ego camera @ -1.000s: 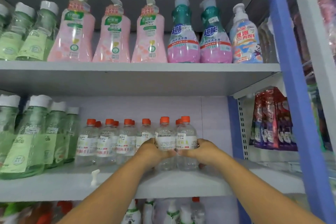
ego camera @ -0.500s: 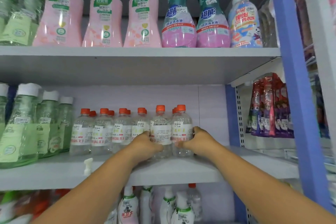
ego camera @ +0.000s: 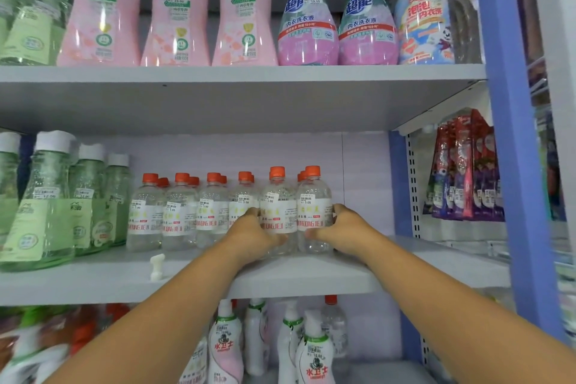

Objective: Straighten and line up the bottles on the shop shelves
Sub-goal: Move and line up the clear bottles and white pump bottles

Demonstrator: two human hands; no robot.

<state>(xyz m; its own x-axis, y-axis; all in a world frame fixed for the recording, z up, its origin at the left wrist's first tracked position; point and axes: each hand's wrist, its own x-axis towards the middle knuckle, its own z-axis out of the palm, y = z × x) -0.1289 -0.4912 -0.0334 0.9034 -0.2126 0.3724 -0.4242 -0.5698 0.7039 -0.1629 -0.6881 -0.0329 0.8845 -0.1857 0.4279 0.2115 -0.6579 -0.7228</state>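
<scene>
On the middle shelf [ego camera: 311, 277] stands a row of small clear bottles with orange caps [ego camera: 180, 212]. The two rightmost ones stand a little forward of the rest. My left hand [ego camera: 255, 232] wraps the left of these, a clear bottle [ego camera: 277, 206]. My right hand [ego camera: 346, 229] grips the rightmost clear bottle [ego camera: 313, 206] from its right side. Both bottles stand upright on the shelf, touching each other. More orange caps show behind the front row.
Tall green bottles with white caps [ego camera: 46, 203] fill the shelf's left end. A small white plastic piece [ego camera: 156, 265] lies near the front edge. Pink, teal and blue pump bottles [ego camera: 308, 15] line the upper shelf; white bottles [ego camera: 314, 352] stand below. A blue upright post [ego camera: 514, 134] borders the right.
The view has tilted downward, so the shelves sit higher in frame. Both hands stay on the two rightmost clear bottles, which look nearly unmoved on the shelf.
</scene>
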